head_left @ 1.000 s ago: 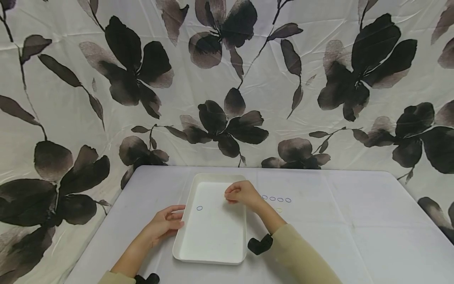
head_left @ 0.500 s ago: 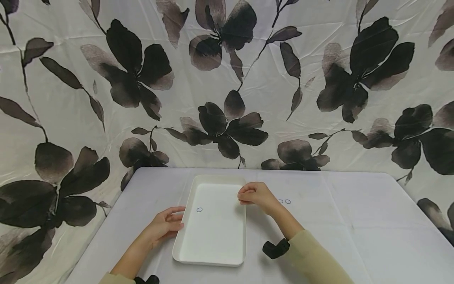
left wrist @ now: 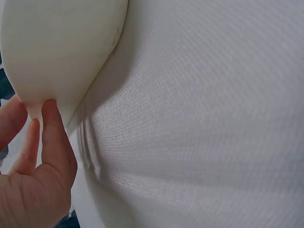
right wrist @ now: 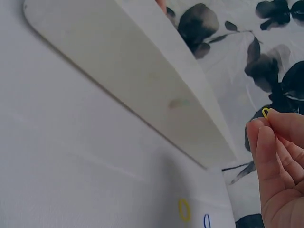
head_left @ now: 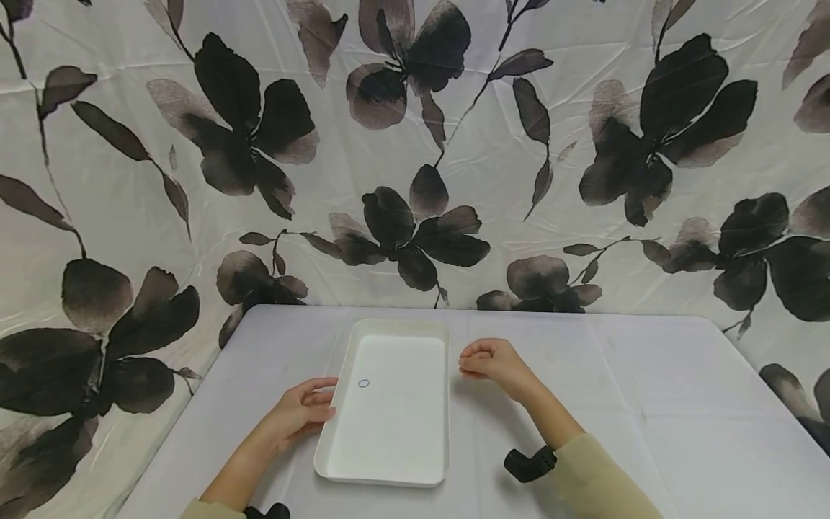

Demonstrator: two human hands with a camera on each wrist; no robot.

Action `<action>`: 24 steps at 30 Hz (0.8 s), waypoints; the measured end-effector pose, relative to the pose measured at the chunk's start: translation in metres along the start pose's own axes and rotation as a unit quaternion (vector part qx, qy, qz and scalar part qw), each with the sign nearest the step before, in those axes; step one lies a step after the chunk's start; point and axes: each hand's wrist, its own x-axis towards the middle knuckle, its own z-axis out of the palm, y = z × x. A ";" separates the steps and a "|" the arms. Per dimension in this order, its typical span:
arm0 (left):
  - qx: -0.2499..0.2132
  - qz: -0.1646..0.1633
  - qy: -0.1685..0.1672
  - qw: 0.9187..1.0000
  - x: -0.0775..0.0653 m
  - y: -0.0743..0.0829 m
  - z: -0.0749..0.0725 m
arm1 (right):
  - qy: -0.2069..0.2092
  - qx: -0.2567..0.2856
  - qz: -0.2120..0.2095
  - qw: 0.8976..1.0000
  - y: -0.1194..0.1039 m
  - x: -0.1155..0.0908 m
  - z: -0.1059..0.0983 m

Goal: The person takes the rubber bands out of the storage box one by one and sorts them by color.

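My left hand (head_left: 297, 411) rests its fingertips and thumb against the left wall of a white rectangular tray (head_left: 382, 472); the left wrist view shows the fingers (left wrist: 57, 142) on the tray's outer side. A small blue ring (head_left: 364, 383) lies in the tray's left part. Just past the tray's right rim, above the table, is my right hand (head_left: 499, 366). In the right wrist view its thumb and forefinger pinch a thin yellow ring (right wrist: 266, 112), like a rubber band. On the cloth below lie another yellow ring (right wrist: 184, 210) and a blue ring (right wrist: 206, 221), both hidden in the head view.
A white cloth (head_left: 648, 447) covers the table, whose far edge meets a hanging floral sheet (head_left: 454, 144). Black wrist devices (head_left: 530, 465) sit at both wrists. Free cloth stretches to the right of my right arm.
My right hand has moved from over the tray to the right, past its rim, covering the rings seen earlier on the cloth. My left hand stays at the tray's wall.
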 end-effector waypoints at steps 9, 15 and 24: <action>0.003 -0.005 0.009 1.000 0.000 0.000 0.001 | -0.004 -0.007 -0.003 1.000 0.003 -0.013 -0.024; 0.005 -0.005 0.011 1.000 -0.002 0.001 0.002 | 0.002 -0.024 -0.002 1.000 0.008 -0.020 -0.039; 0.000 -0.002 0.008 1.000 -0.001 0.001 0.002 | 0.017 -0.051 0.006 0.999 0.017 -0.028 -0.057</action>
